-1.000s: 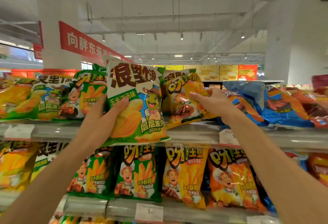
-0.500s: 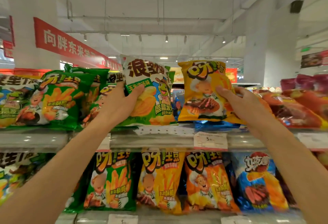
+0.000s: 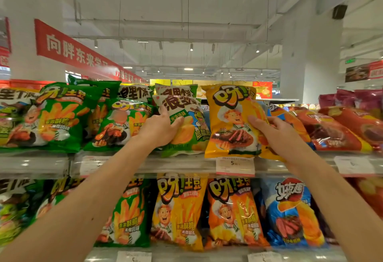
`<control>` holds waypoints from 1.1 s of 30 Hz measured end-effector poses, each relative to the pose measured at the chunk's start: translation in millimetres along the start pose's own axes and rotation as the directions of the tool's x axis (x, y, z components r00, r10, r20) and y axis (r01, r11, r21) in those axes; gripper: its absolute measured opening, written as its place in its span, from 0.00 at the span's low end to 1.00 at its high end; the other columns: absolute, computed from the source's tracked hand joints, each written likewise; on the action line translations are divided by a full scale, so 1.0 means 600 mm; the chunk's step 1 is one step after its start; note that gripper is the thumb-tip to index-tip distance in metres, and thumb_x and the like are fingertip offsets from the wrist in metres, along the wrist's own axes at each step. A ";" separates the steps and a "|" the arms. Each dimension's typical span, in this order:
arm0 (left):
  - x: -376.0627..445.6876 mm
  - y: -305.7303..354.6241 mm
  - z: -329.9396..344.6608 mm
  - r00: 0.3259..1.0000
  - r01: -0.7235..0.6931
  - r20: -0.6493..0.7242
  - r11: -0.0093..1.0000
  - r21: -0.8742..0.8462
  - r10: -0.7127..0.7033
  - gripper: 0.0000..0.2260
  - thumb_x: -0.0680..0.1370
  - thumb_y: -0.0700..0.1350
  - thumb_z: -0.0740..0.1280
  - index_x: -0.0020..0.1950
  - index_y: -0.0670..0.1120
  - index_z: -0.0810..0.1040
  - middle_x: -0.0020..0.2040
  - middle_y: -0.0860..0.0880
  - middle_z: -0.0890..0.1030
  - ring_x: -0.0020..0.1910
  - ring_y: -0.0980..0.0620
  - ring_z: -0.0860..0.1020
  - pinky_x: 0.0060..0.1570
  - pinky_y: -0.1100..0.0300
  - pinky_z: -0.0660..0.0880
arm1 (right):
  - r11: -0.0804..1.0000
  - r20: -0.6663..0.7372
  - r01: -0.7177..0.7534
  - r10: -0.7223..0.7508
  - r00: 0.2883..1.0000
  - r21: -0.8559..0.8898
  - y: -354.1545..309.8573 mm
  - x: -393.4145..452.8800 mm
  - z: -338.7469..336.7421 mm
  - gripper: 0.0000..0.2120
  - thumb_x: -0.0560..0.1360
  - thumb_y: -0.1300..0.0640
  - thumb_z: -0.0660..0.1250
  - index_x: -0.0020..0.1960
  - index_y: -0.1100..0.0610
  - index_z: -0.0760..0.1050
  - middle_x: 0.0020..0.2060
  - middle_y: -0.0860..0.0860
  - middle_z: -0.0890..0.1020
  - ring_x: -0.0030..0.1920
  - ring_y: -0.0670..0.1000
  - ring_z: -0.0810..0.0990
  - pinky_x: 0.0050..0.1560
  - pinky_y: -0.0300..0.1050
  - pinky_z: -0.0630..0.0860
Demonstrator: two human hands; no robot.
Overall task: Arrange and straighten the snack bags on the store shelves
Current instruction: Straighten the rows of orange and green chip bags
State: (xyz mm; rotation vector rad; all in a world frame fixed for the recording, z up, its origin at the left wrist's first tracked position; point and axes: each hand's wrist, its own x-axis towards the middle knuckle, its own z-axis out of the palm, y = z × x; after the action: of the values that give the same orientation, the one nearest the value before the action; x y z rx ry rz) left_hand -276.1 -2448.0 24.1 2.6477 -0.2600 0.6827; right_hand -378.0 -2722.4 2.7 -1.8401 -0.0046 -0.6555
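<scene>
We reached up to the top shelf [image 3: 145, 165] of a store aisle, under a white ceiling with hung track lights and a thick white column [image 3: 310, 58] off to our right. Our left hand [image 3: 159, 130] gripped a green-and-white chip bag [image 3: 186, 125], thumb across its front and fingers curled behind its left edge. Our right hand [image 3: 277, 135] gripped a yellow fries bag [image 3: 230, 120] by its right edge, thumb on the front, the bag standing upright on the shelf just beside the chip bag. Left of our left fingers lay green fries bags [image 3: 60, 116]; right of our right fingers, red bags [image 3: 335, 129] lay slanted. Below our right thumb a price tag [image 3: 235, 165] read "5". A red banner [image 3: 68, 50] above carried white characters, "向胖东来学". On the lower shelf a blue bag [image 3: 290, 212] stood beneath our right wrist.
</scene>
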 end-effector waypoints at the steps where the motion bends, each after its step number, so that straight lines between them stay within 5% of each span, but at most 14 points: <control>1: -0.003 0.000 0.000 0.999 -0.007 -0.033 1.000 -0.021 0.006 0.38 0.82 0.66 0.52 0.84 0.44 0.46 0.65 0.38 0.79 0.61 0.38 0.78 0.60 0.45 0.77 | 1.000 0.007 0.002 -0.002 1.000 0.001 0.001 -0.003 0.000 0.30 0.72 0.34 0.70 0.68 0.50 0.73 0.54 0.50 0.85 0.50 0.51 0.85 0.50 0.50 0.82; 9: -0.032 -0.013 -0.025 0.982 -0.053 -0.181 0.999 0.005 0.053 0.32 0.82 0.62 0.60 0.82 0.49 0.58 0.69 0.41 0.77 0.66 0.39 0.76 0.62 0.45 0.76 | 0.997 0.014 0.046 -0.047 0.999 0.068 0.009 -0.030 0.007 0.31 0.72 0.33 0.68 0.69 0.50 0.72 0.51 0.47 0.84 0.46 0.45 0.85 0.46 0.43 0.79; 16: -0.143 -0.043 -0.049 0.967 -0.151 -0.248 0.905 -0.397 0.053 0.15 0.81 0.54 0.68 0.66 0.51 0.76 0.54 0.57 0.81 0.51 0.62 0.79 0.49 0.65 0.75 | 0.981 0.060 0.085 -0.096 0.994 0.172 0.013 -0.072 0.014 0.36 0.66 0.30 0.69 0.68 0.47 0.72 0.51 0.43 0.84 0.43 0.44 0.86 0.44 0.43 0.81; 20: -0.231 -0.087 -0.051 0.959 -0.088 -0.271 0.834 -0.545 -0.077 0.07 0.81 0.52 0.69 0.58 0.55 0.79 0.54 0.56 0.83 0.52 0.56 0.82 0.54 0.56 0.79 | 0.969 0.126 0.082 -0.114 0.985 0.235 0.020 -0.107 0.042 0.36 0.65 0.29 0.71 0.69 0.43 0.72 0.53 0.45 0.85 0.43 0.45 0.87 0.47 0.48 0.83; 26: -0.372 -0.162 -0.048 0.943 0.018 -0.230 0.724 -0.689 -0.242 0.08 0.80 0.49 0.69 0.59 0.52 0.79 0.53 0.51 0.85 0.50 0.56 0.85 0.54 0.53 0.81 | 0.959 0.215 0.031 -0.094 0.972 0.282 0.027 -0.191 0.118 0.34 0.65 0.34 0.70 0.67 0.44 0.72 0.53 0.44 0.85 0.40 0.41 0.86 0.32 0.32 0.77; 31: -0.476 -0.259 -0.047 0.927 0.099 -0.160 0.634 -0.767 -0.339 0.12 0.77 0.53 0.70 0.58 0.52 0.80 0.52 0.50 0.86 0.51 0.53 0.85 0.55 0.50 0.80 | 0.976 0.276 -0.024 -0.037 0.960 0.215 0.040 -0.275 0.208 0.39 0.62 0.31 0.72 0.70 0.41 0.70 0.56 0.42 0.84 0.51 0.45 0.86 0.46 0.48 0.84; 33: -0.512 -0.303 -0.054 0.922 0.118 -0.136 0.601 -0.791 -0.361 0.10 0.77 0.51 0.71 0.58 0.52 0.81 0.52 0.50 0.86 0.51 0.52 0.85 0.56 0.48 0.81 | 0.980 0.314 -0.044 -0.020 0.949 0.196 0.035 -0.314 0.250 0.38 0.64 0.32 0.72 0.71 0.41 0.69 0.57 0.41 0.83 0.52 0.44 0.85 0.46 0.46 0.83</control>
State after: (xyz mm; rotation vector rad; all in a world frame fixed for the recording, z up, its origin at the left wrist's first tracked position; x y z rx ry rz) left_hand -506.0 -2245.5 -161.7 1.6751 -0.0676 0.6525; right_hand -465.7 -2540.7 -130.8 -1.7276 -0.2612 -0.3327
